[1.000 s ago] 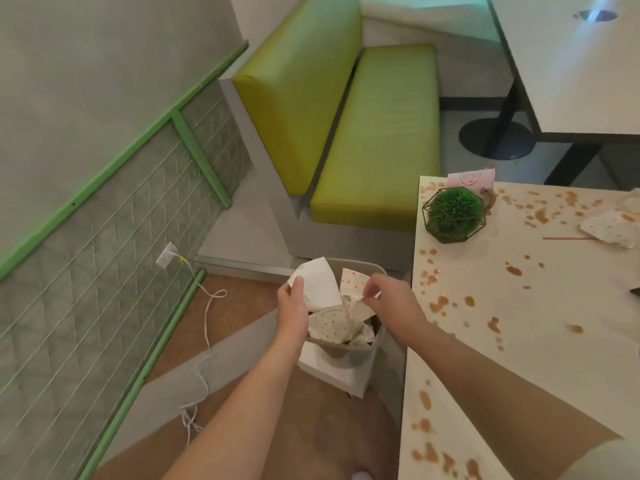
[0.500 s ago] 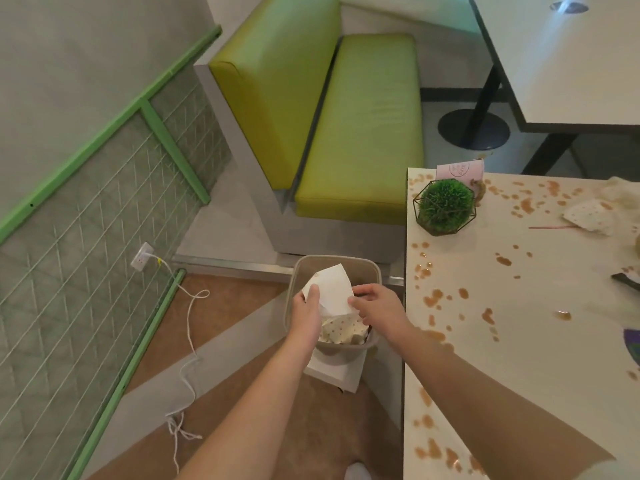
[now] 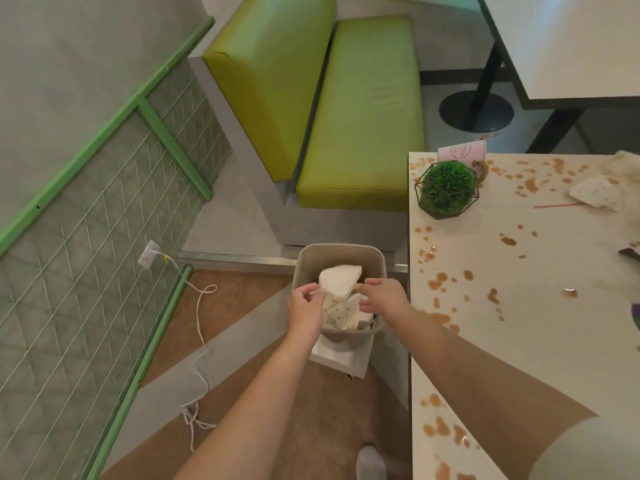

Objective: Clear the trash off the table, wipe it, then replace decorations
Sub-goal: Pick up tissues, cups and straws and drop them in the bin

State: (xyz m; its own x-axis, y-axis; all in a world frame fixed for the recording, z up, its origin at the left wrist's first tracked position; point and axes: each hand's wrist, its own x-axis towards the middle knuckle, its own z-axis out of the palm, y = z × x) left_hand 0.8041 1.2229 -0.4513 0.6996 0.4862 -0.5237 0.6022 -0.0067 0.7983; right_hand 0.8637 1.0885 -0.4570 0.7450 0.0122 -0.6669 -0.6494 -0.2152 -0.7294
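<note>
A beige trash bin (image 3: 341, 251) stands on the floor at the table's left edge, with dotted paper napkins (image 3: 341, 311) inside. My left hand (image 3: 306, 311) pinches the corner of a white paper (image 3: 341, 280) over the bin. My right hand (image 3: 384, 299) hovers over the bin's right side, its fingertips at the white paper; its grip is unclear. The cream table (image 3: 519, 306) on the right is spattered with brown stains. On it sit a green grass ball in a wire frame (image 3: 447, 188), a pink card (image 3: 462, 152) and a dotted napkin (image 3: 595, 194).
A green bench seat (image 3: 360, 112) stands beyond the bin. A white cable (image 3: 201, 341) runs from a wall socket across the floor at left. A second table (image 3: 568, 46) with a black base is at the back right. A thin red straw (image 3: 557, 205) lies on the table.
Both hands have pushed the white paper and dotted napkins lower into the bin. The view has tilted further down.
</note>
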